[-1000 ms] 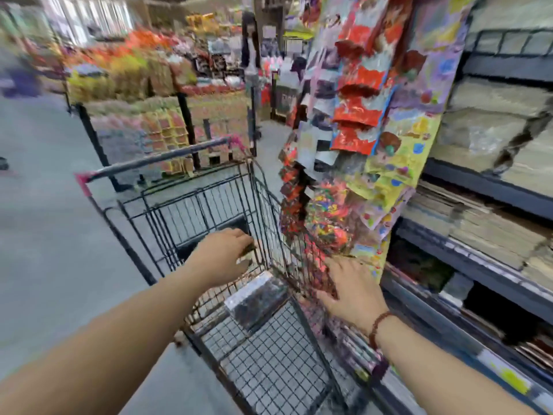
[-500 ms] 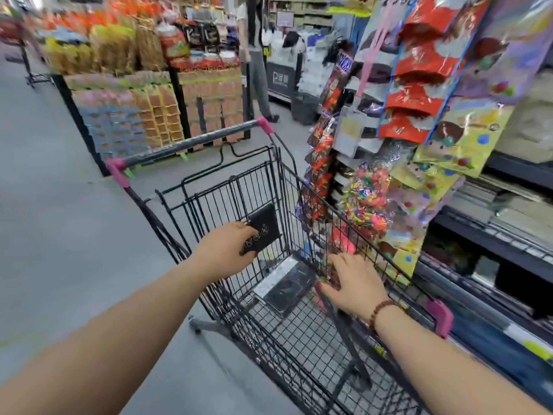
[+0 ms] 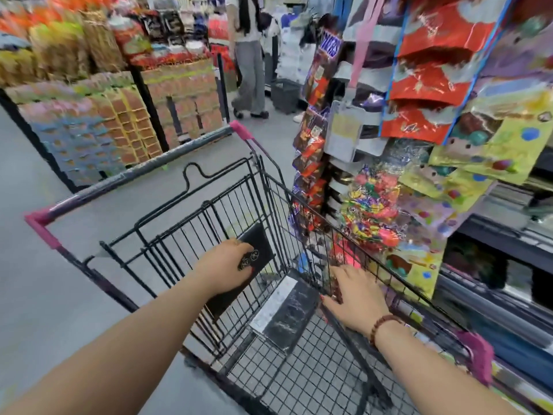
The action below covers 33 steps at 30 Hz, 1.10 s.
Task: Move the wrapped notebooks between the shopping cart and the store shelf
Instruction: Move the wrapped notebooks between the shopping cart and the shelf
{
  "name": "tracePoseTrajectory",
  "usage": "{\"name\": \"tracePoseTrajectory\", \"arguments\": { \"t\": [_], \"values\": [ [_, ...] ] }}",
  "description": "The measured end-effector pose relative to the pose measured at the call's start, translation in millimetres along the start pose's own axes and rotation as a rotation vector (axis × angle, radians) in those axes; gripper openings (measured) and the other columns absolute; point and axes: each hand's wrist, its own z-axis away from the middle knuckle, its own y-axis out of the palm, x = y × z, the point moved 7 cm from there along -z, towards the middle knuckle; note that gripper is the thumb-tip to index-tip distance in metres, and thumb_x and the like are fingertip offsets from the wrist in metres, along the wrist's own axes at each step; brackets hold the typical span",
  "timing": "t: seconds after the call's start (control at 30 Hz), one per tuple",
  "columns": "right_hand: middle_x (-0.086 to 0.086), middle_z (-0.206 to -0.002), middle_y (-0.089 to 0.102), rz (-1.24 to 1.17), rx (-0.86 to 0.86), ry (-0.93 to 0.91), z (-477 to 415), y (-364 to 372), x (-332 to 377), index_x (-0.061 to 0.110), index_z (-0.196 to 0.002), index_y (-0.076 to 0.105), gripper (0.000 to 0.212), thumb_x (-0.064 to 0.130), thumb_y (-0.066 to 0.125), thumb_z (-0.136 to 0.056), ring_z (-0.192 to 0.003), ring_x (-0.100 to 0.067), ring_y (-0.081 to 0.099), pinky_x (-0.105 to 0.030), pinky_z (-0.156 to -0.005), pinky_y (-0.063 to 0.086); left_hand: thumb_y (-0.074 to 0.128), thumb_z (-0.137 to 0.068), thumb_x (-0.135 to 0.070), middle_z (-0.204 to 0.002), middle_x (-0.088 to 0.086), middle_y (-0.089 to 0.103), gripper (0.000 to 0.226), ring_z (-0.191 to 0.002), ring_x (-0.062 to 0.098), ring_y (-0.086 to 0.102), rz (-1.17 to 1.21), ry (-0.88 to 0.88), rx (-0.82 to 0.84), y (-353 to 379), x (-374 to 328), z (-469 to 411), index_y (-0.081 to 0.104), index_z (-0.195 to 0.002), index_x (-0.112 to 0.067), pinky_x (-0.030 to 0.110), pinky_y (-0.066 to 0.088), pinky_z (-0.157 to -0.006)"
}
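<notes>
Left hand is gripping a flat black wrapped notebook with small round emblems, tilted, long axis diagonal, inside the black wire shopping cart near its handle end. Right hand, fingers spread, is resting on the cart's right edge. A second glossy marbled-black wrapped notebook is lying flat on the mesh floor.

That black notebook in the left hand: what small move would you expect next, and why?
Probably lifting the black notebook up out of the shopping cart. The left hand grips it upright against the wire end, while the right hand rests on the cart's side beside another wrapped notebook lying flat.
</notes>
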Motion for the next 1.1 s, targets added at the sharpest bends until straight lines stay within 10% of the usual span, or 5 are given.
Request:
{"name": "tracePoseTrajectory", "arguments": {
  "t": [0.57, 1.1],
  "values": [
    [-0.004, -0.131, 0.046, -0.108, 0.177, 0.326, -83, 93, -20, 0.019, -0.134, 0.039, 0.059, 0.05, 0.049, -0.084, -0.12, -0.024, 0.042, -0.036, -0.098, 0.039, 0.053, -0.09, -0.034, -0.134, 0.005, 0.052, 0.05, -0.127, 0.023, 0.046, 0.072, 0.281, 0.358, 120, 11, -159, 0.047, -0.137, -0.018, 0.034, 0.043, -0.1],
    [-0.014, -0.149, 0.031, -0.298, 0.364, 0.643, -90, 298, -43, 0.011, -0.144, 0.023, 0.07, 0.05, 0.044, -0.091, -0.138, -0.031, 0.027, -0.034, -0.105, 0.034, 0.052, -0.083, -0.044, -0.151, 0.012, 0.03, 0.076, -0.137, 0.031, 0.033, 0.401, -0.039, 0.553, 343, 36, -149, 0.03, -0.145, -0.007, 0.039, 0.034, -0.109]
  ]
}}
